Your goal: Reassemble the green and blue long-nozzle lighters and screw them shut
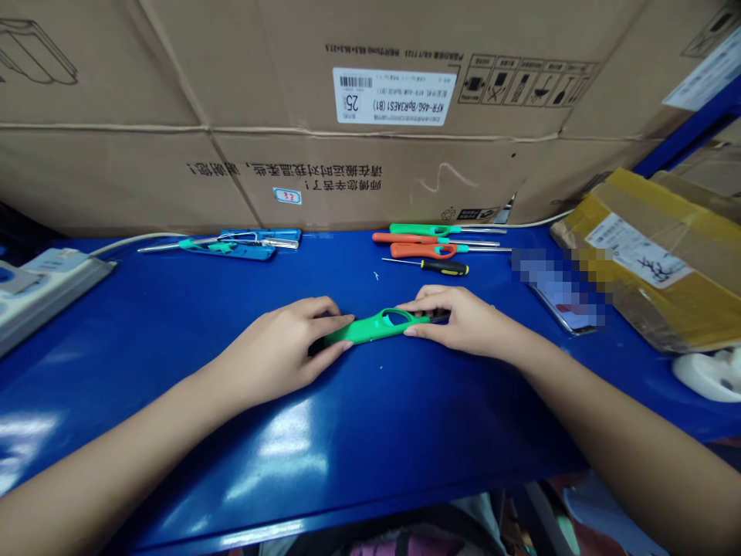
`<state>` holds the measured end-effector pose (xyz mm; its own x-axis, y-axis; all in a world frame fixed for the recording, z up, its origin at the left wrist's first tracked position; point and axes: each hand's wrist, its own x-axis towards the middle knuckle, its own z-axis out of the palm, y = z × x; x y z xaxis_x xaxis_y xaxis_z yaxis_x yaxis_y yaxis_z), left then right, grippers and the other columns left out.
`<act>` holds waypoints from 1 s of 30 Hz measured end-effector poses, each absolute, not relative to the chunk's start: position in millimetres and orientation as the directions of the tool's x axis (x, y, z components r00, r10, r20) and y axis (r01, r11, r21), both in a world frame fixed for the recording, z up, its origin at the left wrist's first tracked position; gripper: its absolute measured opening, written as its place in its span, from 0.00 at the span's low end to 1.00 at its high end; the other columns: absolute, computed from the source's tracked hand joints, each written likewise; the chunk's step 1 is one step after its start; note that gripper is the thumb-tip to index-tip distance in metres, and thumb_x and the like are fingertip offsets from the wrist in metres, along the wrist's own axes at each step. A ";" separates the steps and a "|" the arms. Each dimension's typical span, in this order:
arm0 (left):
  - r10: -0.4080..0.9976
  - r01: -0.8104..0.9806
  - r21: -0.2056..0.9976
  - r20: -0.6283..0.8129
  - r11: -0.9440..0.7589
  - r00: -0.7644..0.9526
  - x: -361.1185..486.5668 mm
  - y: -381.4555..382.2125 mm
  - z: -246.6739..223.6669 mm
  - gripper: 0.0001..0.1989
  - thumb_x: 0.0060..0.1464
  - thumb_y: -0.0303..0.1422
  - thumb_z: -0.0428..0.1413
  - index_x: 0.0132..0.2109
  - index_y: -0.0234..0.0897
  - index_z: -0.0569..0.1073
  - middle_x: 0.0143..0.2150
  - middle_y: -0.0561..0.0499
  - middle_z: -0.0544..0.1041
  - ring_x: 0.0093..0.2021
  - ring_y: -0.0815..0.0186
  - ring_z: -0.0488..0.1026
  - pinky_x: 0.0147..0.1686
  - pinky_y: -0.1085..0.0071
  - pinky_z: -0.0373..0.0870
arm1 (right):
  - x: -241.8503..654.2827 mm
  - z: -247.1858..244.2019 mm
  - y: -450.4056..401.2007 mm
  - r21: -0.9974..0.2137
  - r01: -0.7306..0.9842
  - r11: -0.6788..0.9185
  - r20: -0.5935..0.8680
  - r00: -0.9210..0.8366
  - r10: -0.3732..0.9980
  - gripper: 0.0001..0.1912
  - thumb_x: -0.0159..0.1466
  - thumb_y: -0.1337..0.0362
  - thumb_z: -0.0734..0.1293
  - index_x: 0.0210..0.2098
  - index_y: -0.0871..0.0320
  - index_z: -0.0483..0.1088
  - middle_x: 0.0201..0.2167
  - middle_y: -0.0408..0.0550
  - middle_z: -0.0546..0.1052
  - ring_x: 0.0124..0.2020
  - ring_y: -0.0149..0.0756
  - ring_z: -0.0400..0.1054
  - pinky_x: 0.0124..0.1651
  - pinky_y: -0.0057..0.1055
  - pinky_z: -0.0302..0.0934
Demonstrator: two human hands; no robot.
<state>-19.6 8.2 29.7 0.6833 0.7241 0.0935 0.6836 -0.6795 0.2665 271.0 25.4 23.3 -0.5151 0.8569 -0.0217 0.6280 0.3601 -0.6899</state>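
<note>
Now the left hand (pixel 289 344) pinches the nine-o'clock end of the green lighter (pixel 367 330) between thumb and fingers, while the right hand (pixel 463 320) pinches its three-o'clock end, where a bit of dark tube shows by the fingers. The lighter lies nearly level across the middle of the blue table (pixel 359 432), its looped opening between the hands; whether it touches the surface is unclear.

From the lighter, a screwdriver (pixel 444 267) lies at one o'clock, its tip toward the left. Just beyond it, two orange lighters (pixel 420 251) and a second green one (pixel 420 229) lie side by side. At ten o'clock rest blue casing pieces (pixel 248 252) with a metal tube (pixel 159 247) toward their left. A phone (pixel 561 297), partly pixelated, sits just before three o'clock, near a yellow-taped package (pixel 648 255). The power strip (pixel 55 289) is around nine, and a big carton (pixel 278 93) stands at twelve.
</note>
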 end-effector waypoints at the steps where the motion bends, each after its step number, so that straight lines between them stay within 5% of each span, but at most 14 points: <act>1: 0.722 0.676 0.288 0.094 -0.679 0.685 -19.4 8.5 29.6 0.20 0.68 0.41 0.49 0.60 0.40 0.76 0.51 0.45 0.76 0.47 0.58 0.77 0.49 0.60 0.77 | 271.0 23.0 25.5 -0.690 0.626 0.363 -0.018 -0.516 0.856 0.20 0.63 0.63 0.73 0.54 0.55 0.78 0.38 0.46 0.76 0.36 0.35 0.69 0.41 0.33 0.63; 14: 0.727 0.659 0.360 0.084 -0.660 0.682 -20.5 8.8 30.4 0.19 0.68 0.40 0.51 0.59 0.39 0.76 0.50 0.44 0.75 0.48 0.58 0.76 0.51 0.58 0.75 | 277.9 29.4 24.2 -0.660 0.624 0.419 0.006 -0.553 0.833 0.25 0.60 0.63 0.74 0.56 0.60 0.74 0.43 0.50 0.75 0.41 0.37 0.71 0.47 0.34 0.67; 20: 0.724 0.652 0.369 0.090 -0.662 0.683 -19.7 9.8 30.3 0.19 0.68 0.40 0.50 0.59 0.38 0.76 0.50 0.44 0.75 0.47 0.59 0.76 0.50 0.60 0.76 | 293.6 41.9 26.4 -0.533 0.691 0.488 -0.005 -0.580 0.815 0.12 0.61 0.67 0.69 0.45 0.57 0.75 0.44 0.50 0.77 0.44 0.39 0.71 0.49 0.36 0.66; 30: 0.733 0.667 0.359 0.080 -0.653 0.675 -18.9 8.5 30.2 0.19 0.68 0.40 0.50 0.59 0.39 0.76 0.50 0.43 0.75 0.47 0.58 0.76 0.50 0.60 0.76 | 287.9 36.2 31.5 -0.645 0.595 0.479 0.024 -0.611 0.791 0.07 0.65 0.63 0.70 0.35 0.58 0.80 0.36 0.50 0.80 0.37 0.37 0.74 0.43 0.33 0.66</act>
